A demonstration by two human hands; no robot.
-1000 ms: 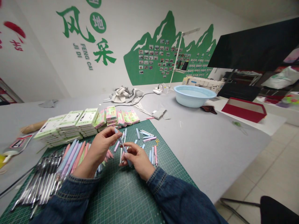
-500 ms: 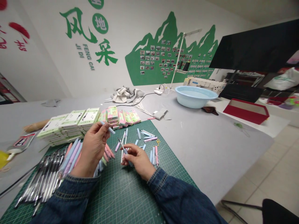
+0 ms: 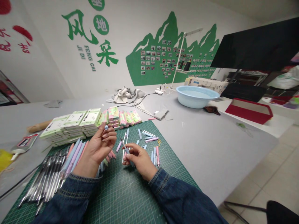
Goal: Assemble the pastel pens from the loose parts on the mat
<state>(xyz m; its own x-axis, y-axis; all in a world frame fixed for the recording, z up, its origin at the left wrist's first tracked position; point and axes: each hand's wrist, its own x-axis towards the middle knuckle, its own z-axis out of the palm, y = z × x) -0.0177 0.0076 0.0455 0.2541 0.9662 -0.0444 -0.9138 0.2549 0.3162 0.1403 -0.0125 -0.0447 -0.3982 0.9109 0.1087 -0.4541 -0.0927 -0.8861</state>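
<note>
Inspected from near to far, with the green cutting mat (image 3: 130,196) on the counter (image 3: 201,143) as landmark. Lying at its left side: clear-and-black pens (image 3: 45,177), beside pastel pens (image 3: 76,155). Over its middle, holding with hands apart: a slim pen (image 3: 127,151) pinched in the right hand (image 3: 141,161), with dark tip up and bare; a pale blue cap (image 3: 106,127) pinched in the left hand (image 3: 100,151), clear of the pen. Judged to be at an uncapped stage of pen handling. For rejoining, would call for turning the cap's open end towards the tip, lining up and pressing straight, without bending the tip. Scattered on the mat's far part: loose pen pieces (image 3: 149,135) and a yellow cord (image 3: 159,142). Stacked past its far-left edge: white-and-green boxes (image 3: 91,117). Standing well beyond its far-right side: a blue basin (image 3: 196,100).
</note>
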